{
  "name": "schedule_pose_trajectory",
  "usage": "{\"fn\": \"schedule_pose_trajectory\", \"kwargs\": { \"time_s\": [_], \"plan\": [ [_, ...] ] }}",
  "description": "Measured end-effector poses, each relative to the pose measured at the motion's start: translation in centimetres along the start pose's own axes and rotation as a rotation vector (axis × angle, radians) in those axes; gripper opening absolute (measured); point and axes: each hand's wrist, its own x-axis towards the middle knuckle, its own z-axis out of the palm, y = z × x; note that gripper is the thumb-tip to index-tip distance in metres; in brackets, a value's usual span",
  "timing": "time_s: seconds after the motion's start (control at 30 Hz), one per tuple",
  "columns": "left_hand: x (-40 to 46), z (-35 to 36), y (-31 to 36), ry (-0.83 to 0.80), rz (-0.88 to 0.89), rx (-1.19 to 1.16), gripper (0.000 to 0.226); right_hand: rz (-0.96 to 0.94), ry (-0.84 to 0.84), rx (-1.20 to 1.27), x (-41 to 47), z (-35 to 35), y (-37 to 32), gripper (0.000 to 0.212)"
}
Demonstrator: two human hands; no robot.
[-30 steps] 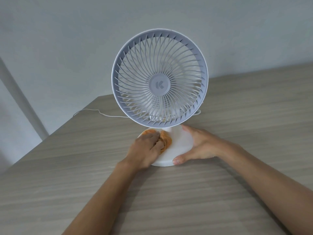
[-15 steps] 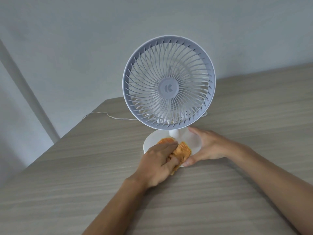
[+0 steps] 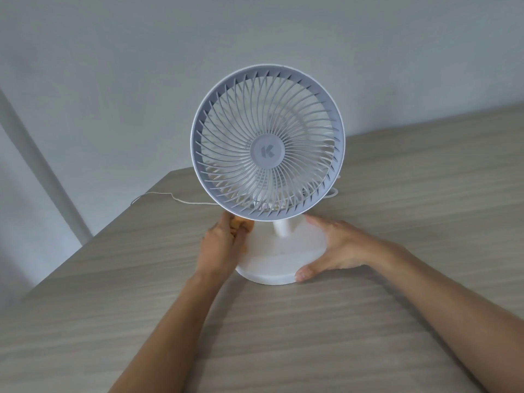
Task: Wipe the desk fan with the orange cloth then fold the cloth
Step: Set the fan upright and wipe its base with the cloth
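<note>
A white desk fan [image 3: 268,143] with a round grey grille stands upright on a wooden desk [image 3: 340,321]. Its round white base [image 3: 280,259] lies under the grille. My left hand [image 3: 222,245] grips the bunched orange cloth [image 3: 241,224] against the left rim of the base, just below the grille's lower edge; most of the cloth is hidden by the fingers. My right hand [image 3: 337,248] holds the right side of the base, fingers along the rim and thumb at the front edge.
A thin white cable [image 3: 170,197] runs from behind the fan across the desk to its far left edge. A plain grey wall rises behind the desk. The desk's left edge [image 3: 93,239] slants away toward the wall.
My left hand slid the cloth from the front of the base round to its left rim, under the grille. My right hand stays on the right side of the base.
</note>
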Motion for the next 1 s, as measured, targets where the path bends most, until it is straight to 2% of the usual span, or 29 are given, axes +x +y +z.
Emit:
{"fn": "schedule_pose_trajectory", "kwargs": {
  "time_s": [0.03,0.13,0.33,0.57,0.73,1.0],
  "plan": [
    [0.6,0.1,-0.2,0.023,-0.018,-0.021,0.004,-0.008,-0.002,0.005,0.0,0.0,0.0,0.131],
    [2.3,1.5,-0.2,-0.007,-0.083,-0.039,0.028,-0.016,-0.006,0.01,0.1,0.0,0.1,0.132],
    [4.4,4.3,0.9,-0.332,-0.04,0.09,0.029,-0.02,0.001,0.008,0.1,0.2,0.1,0.13],
    [3.7,2.9,1.3,-0.447,-0.05,0.136,0.037,-0.009,0.011,0.024,0.2,0.3,0.1,0.134],
    [1.6,2.3,2.3,-0.408,-0.046,0.214,0.041,0.018,0.011,0.005,0.0,0.2,-0.1,0.136],
    [-2.4,1.0,3.7,-0.352,0.096,0.196,0.021,0.055,0.001,-0.015,-0.4,0.0,-0.5,0.144]
  ]
}}
